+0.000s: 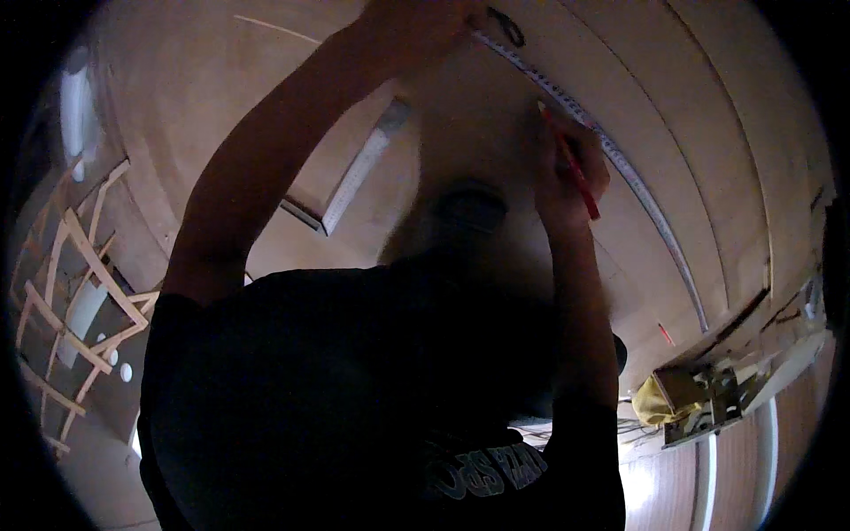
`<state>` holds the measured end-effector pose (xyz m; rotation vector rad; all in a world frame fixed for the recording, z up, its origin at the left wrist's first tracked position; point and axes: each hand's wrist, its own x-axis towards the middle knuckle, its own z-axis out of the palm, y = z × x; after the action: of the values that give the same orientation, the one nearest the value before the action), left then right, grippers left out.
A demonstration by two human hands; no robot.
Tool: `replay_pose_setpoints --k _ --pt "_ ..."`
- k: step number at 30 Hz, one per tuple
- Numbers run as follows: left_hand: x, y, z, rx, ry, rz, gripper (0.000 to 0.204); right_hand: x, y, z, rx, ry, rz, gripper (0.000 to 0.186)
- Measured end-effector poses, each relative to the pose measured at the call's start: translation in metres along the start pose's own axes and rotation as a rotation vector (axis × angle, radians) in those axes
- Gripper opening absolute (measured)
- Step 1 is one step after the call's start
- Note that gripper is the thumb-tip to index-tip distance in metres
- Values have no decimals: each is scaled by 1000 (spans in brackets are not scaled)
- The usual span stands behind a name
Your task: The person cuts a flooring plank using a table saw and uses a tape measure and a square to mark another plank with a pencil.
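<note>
A long white measuring tape lies in a curve across a broad wooden sheet. My left hand reaches to the top edge of the view, fingers closed at the tape's far end; they are dim and partly cut off. In my right hand is a red pencil, its pale tip pointing up and left beside the tape. The hand rests close against the tape's near side. A small dark loop lies by the tape's far end.
A metal carpenter's square lies on the sheet under my left arm. A dark, unclear object is near my chest. Wooden slat frames stand at left. At lower right are a yellow bag and a small red stick.
</note>
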<state>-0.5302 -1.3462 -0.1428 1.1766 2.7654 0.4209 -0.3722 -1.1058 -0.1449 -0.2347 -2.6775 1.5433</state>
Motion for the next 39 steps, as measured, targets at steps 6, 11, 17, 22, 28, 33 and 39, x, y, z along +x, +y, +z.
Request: replay_pose_setpoints --k 6,11,17,22,28,33,39 --pt "8 2 3 4 -98 -21 19 27 -7 36 -37 85 -161 15" --pt "10 10 -14 27 -149 -72 20 27 -1 37 -13 85 -190 11" --pt "6 8 -8 -73 -54 -66 18 30 8 40 -12 91 -256 10" --pt "9 12 -20 -111 -35 -49 18 31 9 39 -48 79 -280 11" --pt "4 0 2 -2 139 34 18 30 2 39 -123 97 -277 13" --pt "9 4 -4 -83 2 -43 16 30 16 42 -71 116 -295 10" --pt "13 13 -23 -172 -108 -136 15 31 12 40 -130 108 -333 9"
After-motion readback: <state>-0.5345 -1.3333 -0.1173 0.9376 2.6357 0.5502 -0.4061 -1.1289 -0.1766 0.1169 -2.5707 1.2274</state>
